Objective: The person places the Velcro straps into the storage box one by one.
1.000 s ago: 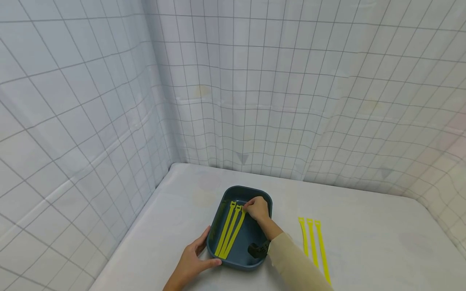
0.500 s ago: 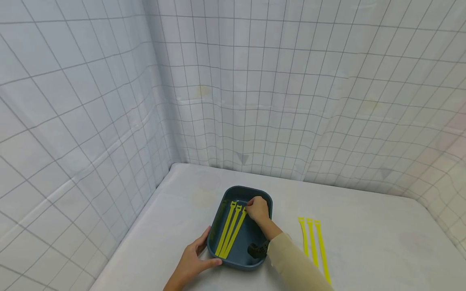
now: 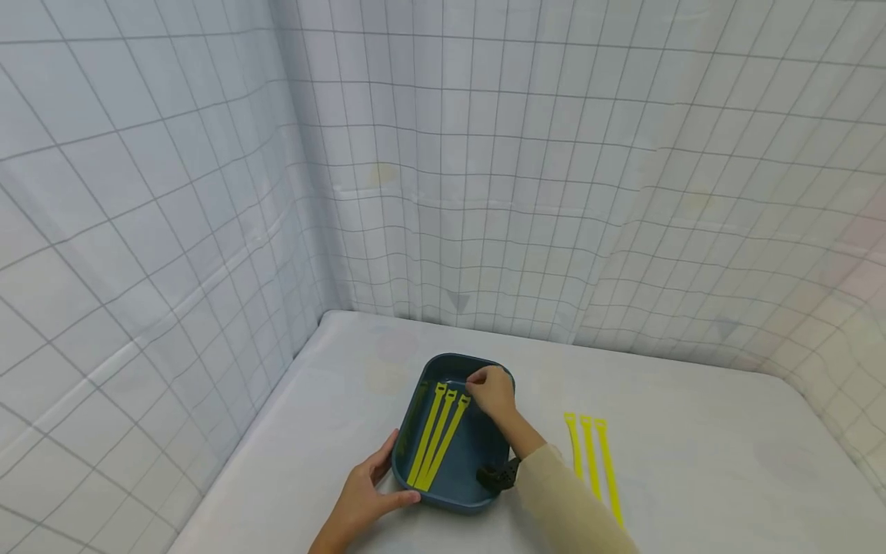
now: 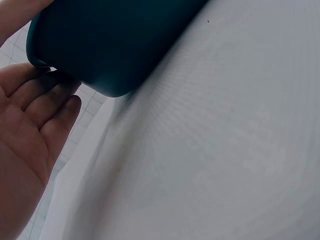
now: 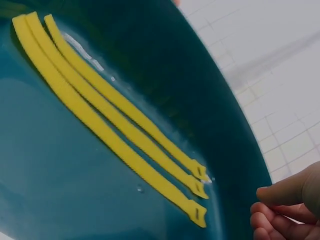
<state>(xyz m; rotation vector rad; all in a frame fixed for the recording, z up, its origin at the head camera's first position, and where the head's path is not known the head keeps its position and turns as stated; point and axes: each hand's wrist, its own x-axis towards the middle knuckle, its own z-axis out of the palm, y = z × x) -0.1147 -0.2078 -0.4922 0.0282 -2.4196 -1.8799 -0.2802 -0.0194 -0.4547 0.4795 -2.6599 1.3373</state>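
Evidently the right hand holds nothing: its fingers are curled, the thumb tip close to them, a narrow shape at the far part of the dark tray. Just left of that hand and reaching back toward the person, three yellow straps lie side by side on the tray floor, slotted heads nearest the fingertips. The left hand grips the tray's near-left corner, thumb at the near rim, fingers against the outer side. The straps look light, limp and hardly breakable; a pinch at the wider head seems the surest hold, since their flat bodies give little edge to catch. The tray looks stiff and smooth, best steadied by its rim. Its raised wall runs close about the right hand, leaving more room above than sideways. Outside, right of the right forearm, three more straps rest on the bench, with bare surface beyond them.
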